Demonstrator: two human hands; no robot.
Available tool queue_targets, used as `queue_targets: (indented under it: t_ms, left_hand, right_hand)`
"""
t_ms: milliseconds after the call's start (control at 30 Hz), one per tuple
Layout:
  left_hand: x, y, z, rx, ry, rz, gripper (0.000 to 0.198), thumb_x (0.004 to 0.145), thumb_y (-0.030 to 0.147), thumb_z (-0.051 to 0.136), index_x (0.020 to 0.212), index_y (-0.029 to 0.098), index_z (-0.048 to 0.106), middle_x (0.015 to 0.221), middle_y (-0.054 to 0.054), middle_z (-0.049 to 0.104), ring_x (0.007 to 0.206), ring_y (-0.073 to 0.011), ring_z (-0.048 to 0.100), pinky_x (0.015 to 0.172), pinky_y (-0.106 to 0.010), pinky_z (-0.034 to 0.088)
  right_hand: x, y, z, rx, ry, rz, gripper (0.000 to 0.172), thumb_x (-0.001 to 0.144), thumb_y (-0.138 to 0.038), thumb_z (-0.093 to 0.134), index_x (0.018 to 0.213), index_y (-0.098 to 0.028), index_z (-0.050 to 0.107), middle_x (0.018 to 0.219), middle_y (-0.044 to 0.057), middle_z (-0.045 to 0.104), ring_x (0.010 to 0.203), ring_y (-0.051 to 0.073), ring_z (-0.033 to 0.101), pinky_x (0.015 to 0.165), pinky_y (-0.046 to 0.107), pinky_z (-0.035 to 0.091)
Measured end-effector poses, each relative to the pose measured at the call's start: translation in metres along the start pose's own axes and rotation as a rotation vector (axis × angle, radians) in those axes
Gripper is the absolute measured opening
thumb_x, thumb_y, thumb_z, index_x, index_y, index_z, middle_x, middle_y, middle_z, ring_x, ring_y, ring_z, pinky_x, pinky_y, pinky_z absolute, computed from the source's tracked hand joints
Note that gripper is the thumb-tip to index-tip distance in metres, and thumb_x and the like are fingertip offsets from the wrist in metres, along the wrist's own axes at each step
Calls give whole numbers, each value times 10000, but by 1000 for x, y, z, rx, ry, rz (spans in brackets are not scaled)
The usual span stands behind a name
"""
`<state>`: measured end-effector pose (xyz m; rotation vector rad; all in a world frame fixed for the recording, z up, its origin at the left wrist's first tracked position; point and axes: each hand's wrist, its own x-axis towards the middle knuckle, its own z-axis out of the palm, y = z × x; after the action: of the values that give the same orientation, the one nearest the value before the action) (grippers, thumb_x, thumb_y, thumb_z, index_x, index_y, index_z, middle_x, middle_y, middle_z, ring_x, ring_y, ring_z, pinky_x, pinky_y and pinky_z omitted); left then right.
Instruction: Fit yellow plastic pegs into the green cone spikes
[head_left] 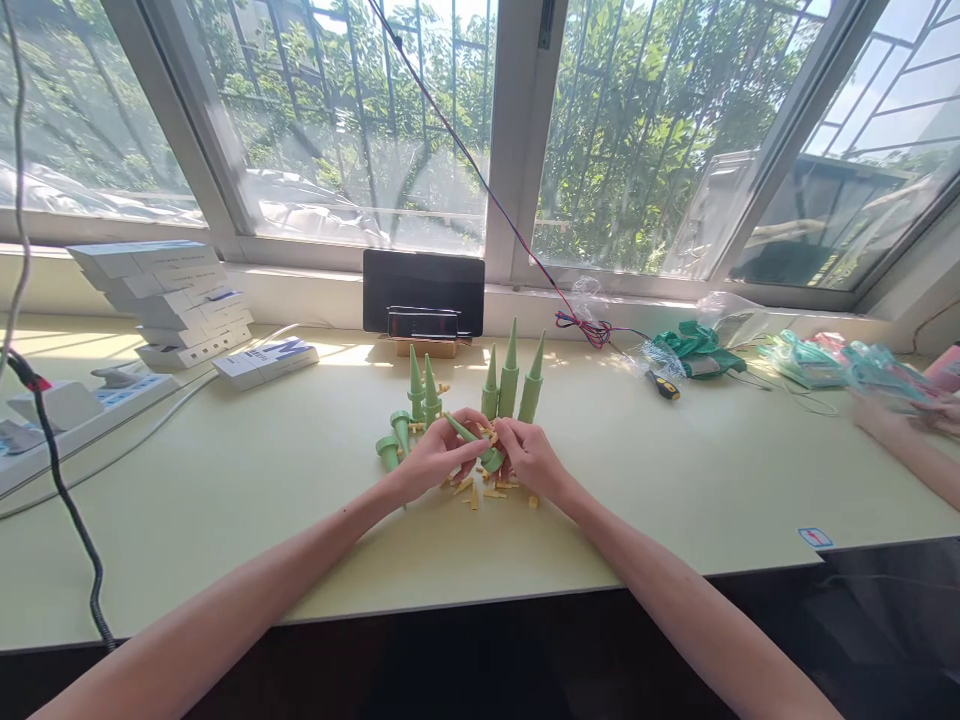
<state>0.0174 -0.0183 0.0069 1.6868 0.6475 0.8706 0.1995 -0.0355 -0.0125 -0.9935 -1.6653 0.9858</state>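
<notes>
Near the front edge of the pale yellow-green tabletop, we have both bare hands meeting over one pale green, plastic-looking tapered cone. It's up off the surface, between the hands. Long axis runs aslant: point up and to our left, wide collared end down and to our right. Left hand is nearer the point, fingers wrapped and closed on the cone. Right hand is at the wide end, just right of it, thumb and fingertips drawn in; we can't tell whether they grip it, or a small yellow piece showing there. So that wide end faces the right fingertips, near or touching; contact is hidden.

Below, we log loose small yellow plastic-looking pieces. Just beyond the hands: three tall pale green pointed columns, upright. Beside the left hand: shorter pale green collared cones, some upright, some tilted.
</notes>
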Motion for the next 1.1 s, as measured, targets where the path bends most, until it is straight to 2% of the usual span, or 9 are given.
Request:
queue_targets:
  t_ms: [500,767,1000,1100]
  left_hand:
    - [0,0,0,-17,-6,-2,333,850,418,674,1057,166,607,778,14,522,492,-54,499,409,-176,444]
    - [0,1,0,-38,-22,10,348,855,396,671,1122,178,622,830,3,540,507,-58,518,409,-181,439]
    - [-1,-1,-2,-62,-43,1,349,874,384,662,1132,155,611,657,24,519,491,-79,514,428,-191,445]
    - [-1,-1,-2,-78,-64,-1,344,874,381,663,1129,158,601,661,32,502,497,-76,514,415,-178,432]
  right_hand:
    - [0,3,-2,-5,-18,-32,432,971,-565,398,751,-211,514,545,-26,563,455,151,608,447,254,466]
    - [0,2,-1,54,6,-7,451,949,-597,426,743,-210,533,538,-21,557,453,154,596,427,260,472]
    - [-1,2,-1,109,3,-5,469,924,-629,453,756,-202,552,553,-15,554,456,165,606,410,268,469]
    - [-1,0,-1,123,2,-4,488,916,-644,456,732,-200,540,550,-17,544,445,160,602,391,260,455]
